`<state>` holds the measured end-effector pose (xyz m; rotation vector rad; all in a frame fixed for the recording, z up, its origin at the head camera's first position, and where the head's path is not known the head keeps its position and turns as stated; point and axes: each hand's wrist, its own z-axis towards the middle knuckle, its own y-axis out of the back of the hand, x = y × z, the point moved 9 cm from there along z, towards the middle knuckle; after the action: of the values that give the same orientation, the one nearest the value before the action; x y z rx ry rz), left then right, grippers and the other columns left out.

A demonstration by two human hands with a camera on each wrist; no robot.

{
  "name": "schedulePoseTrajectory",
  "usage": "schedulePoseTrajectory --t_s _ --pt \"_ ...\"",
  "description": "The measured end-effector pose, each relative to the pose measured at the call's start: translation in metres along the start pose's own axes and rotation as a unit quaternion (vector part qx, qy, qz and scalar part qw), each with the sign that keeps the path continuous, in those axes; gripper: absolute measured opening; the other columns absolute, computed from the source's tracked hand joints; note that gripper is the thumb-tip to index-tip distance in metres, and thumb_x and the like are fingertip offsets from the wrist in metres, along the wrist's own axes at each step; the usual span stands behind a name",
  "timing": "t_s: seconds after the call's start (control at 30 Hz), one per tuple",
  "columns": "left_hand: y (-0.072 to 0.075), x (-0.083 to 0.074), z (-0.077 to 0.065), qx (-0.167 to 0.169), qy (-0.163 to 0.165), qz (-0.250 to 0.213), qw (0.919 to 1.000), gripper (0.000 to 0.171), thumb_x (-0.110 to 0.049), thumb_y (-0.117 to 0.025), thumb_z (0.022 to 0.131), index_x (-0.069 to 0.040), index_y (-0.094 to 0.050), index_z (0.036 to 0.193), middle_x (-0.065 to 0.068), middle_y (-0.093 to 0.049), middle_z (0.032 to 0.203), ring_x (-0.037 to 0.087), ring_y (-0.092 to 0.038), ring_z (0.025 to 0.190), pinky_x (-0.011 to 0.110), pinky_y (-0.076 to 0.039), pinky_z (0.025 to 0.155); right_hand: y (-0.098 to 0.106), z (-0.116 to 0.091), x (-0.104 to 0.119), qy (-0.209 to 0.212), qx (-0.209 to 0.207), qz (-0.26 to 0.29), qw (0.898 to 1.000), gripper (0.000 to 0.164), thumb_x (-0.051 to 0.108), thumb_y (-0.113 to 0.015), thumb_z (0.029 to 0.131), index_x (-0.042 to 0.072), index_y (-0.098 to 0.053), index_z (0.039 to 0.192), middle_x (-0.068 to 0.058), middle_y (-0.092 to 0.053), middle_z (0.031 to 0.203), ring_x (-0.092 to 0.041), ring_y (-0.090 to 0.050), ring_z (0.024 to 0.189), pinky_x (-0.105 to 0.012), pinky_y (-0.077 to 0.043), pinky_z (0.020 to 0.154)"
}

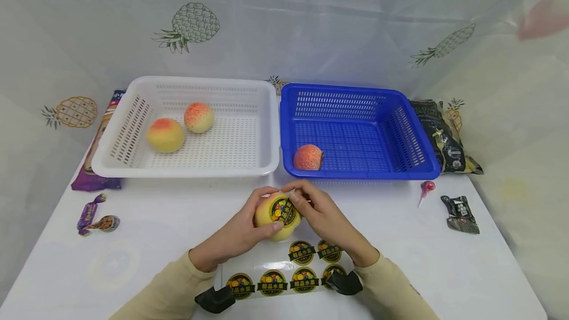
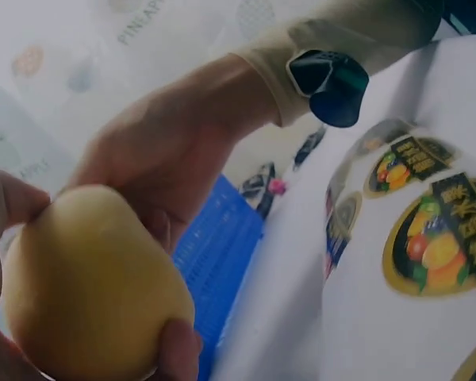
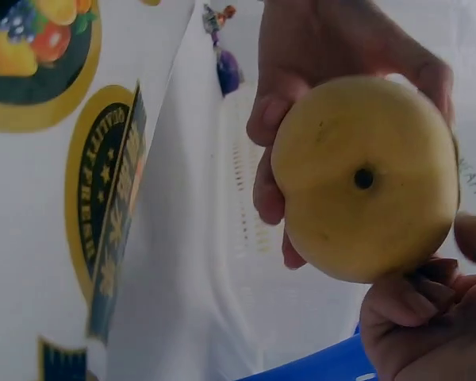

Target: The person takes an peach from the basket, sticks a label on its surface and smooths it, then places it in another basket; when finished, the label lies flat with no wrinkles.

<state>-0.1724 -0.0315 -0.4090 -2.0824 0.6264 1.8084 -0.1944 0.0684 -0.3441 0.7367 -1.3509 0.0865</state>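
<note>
In the head view, my left hand (image 1: 242, 231) grips a yellow-pink peach (image 1: 263, 214) in front of the baskets. A round black-and-gold fruit sticker (image 1: 281, 211) lies on its upper face, the left thumb resting over the lower edge. My right hand (image 1: 326, 214) has its thumb and curled fingers at the sticker's upper right edge. The right wrist view shows the peach's underside (image 3: 333, 159) with a small dark hole, the left fingers (image 3: 274, 115) round it. Below both hands lies a sheet of matching stickers (image 1: 262, 258).
A white basket (image 1: 186, 172) with two peaches stands at back left; beside it, a blue basket (image 1: 360, 174) holds one peach. Snack bags (image 1: 100, 162) and wrapped candies (image 1: 88, 215) lie left. A black bag (image 1: 444, 137), lollipop (image 1: 427, 189) and small black packet (image 1: 461, 214) lie right.
</note>
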Motion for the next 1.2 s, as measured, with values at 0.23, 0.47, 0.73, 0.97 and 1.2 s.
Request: schedulePoseTrajectory --t_s 0.23,0.47,0.73,0.97,1.2 --pt "0.001 -0.017 0.000 -0.015 -0.049 0.077 0.9958 0.060 -0.025 -0.062 0.082 -0.028 -0.025 0.129 0.002 -0.044 0.111 0.019 -0.049 0.085 0.030 -0.046 0.066 0.000 0.002 -0.009 0.048 -0.016 -0.088 0.995 0.039 0.029 -0.066 0.079 0.022 -0.049 0.113 0.003 -0.034 0.062 -0.006 -0.032 0.052 -0.019 -0.030 0.046" --pt "-0.009 -0.050 -0.011 0.003 -0.075 0.087 0.9933 0.059 -0.015 -0.061 0.078 -0.013 -0.030 0.128 0.005 -0.047 0.103 0.016 -0.050 0.076 0.028 -0.048 0.058 -0.002 -0.002 -0.002 0.060 0.014 -0.087 0.994 0.021 0.030 -0.054 0.088 0.024 -0.047 0.107 0.008 -0.033 0.060 -0.005 -0.032 0.048 -0.019 -0.030 0.044" --pt "-0.012 -0.042 -0.008 -0.001 -0.079 0.071 0.9944 0.058 -0.017 -0.061 0.079 -0.016 -0.031 0.127 0.004 -0.049 0.107 0.016 -0.052 0.082 0.028 -0.048 0.065 0.004 -0.001 0.002 -0.030 -0.022 -0.001 0.999 0.014 0.021 -0.042 0.095 0.011 -0.051 0.098 0.003 -0.045 0.055 -0.004 -0.037 0.045 -0.020 -0.033 0.041" --pt "-0.005 -0.024 0.006 -0.061 -0.005 0.033 0.9976 0.040 -0.037 -0.050 0.089 -0.026 -0.035 0.124 0.000 -0.049 0.109 0.016 -0.050 0.092 0.031 -0.042 0.078 0.018 -0.005 -0.004 -0.051 -0.104 0.056 0.992 0.020 0.023 -0.043 0.094 0.007 -0.052 0.101 -0.001 -0.039 0.056 -0.007 -0.035 0.044 -0.022 -0.032 0.040" --pt "-0.006 -0.024 0.005 -0.068 0.013 0.015 0.9975 0.037 -0.038 -0.046 0.091 -0.027 -0.033 0.124 0.000 -0.047 0.113 0.016 -0.047 0.098 0.033 -0.036 0.084 0.014 -0.004 0.003 -0.001 -0.096 -0.054 0.994 0.014 0.025 -0.048 0.092 0.015 -0.052 0.101 0.003 -0.037 0.058 -0.006 -0.035 0.048 -0.021 -0.031 0.043"
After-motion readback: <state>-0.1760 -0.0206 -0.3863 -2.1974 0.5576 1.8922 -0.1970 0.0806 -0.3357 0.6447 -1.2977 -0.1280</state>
